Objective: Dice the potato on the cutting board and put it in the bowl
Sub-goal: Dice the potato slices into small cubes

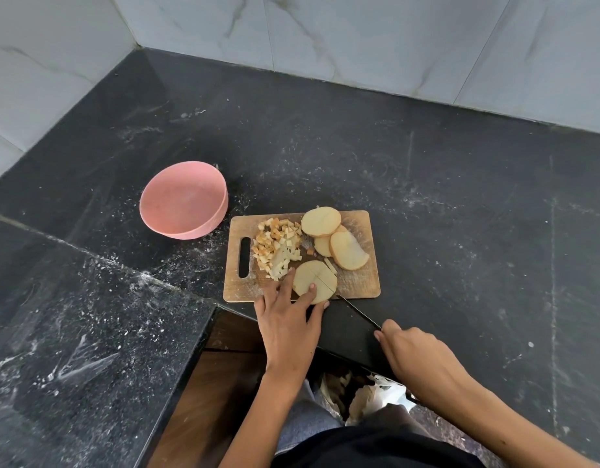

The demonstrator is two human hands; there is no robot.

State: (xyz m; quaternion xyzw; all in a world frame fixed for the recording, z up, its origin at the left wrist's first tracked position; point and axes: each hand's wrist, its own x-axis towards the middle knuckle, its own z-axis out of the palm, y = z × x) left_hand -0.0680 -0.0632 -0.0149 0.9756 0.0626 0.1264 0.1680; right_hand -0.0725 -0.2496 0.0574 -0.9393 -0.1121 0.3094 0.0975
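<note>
Left hand (288, 319) pressed straight fingers on the potato slice (315, 281). Right hand (415, 352) gripped the knife (359, 311), blade cutting across it. Pink bowl (184, 200) waited beside the cutting board (362, 282).

Both forearms are bare to the frame's bottom edge, with no sleeves, watch or rings showing. The left hand (289, 327) and right hand (414, 354) wear no gloves; nails are short and unpainted. A black top (369, 447) covers the torso, with light blue-grey trousers (302, 423) below it.
</note>
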